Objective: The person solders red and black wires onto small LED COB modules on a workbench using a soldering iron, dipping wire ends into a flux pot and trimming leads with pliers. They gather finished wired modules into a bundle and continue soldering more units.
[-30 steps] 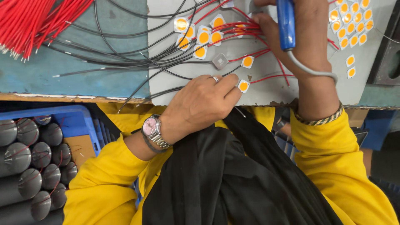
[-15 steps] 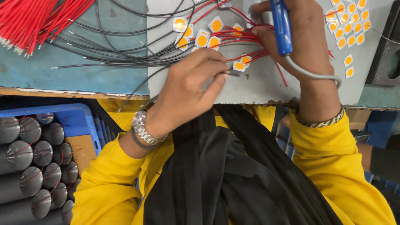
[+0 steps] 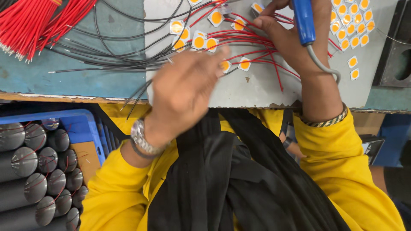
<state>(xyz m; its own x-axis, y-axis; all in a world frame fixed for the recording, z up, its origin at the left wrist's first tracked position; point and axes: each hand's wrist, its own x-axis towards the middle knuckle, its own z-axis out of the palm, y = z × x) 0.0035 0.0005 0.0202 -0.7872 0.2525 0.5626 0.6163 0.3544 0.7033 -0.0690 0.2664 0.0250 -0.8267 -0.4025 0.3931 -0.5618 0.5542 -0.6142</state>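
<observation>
My left hand (image 3: 184, 94), with a metal wristwatch, hovers blurred over black wires (image 3: 107, 60) and red wires (image 3: 257, 38) on a grey work plate (image 3: 248, 92). Its fingertips are at a small square chip with an orange-yellow centre (image 3: 224, 65); the blur hides whether it grips anything. More of these chips (image 3: 199, 42), with wires attached, lie just beyond it. My right hand (image 3: 291, 49) holds a blue-handled soldering tool (image 3: 303, 21) with a grey cord, its fingers resting on the red wires.
A thick bundle of loose red wires (image 3: 38, 21) lies at the far left on the teal bench. Several unwired chips (image 3: 351, 25) lie at the far right beside a black block (image 3: 394, 42). Below the bench edge, a blue crate (image 3: 81, 124) holds several grey metal cylinders (image 3: 38, 171).
My left hand has moved up from the plate's near edge onto the wires and chips. My right hand with the soldering tool has stayed over the red wires.
</observation>
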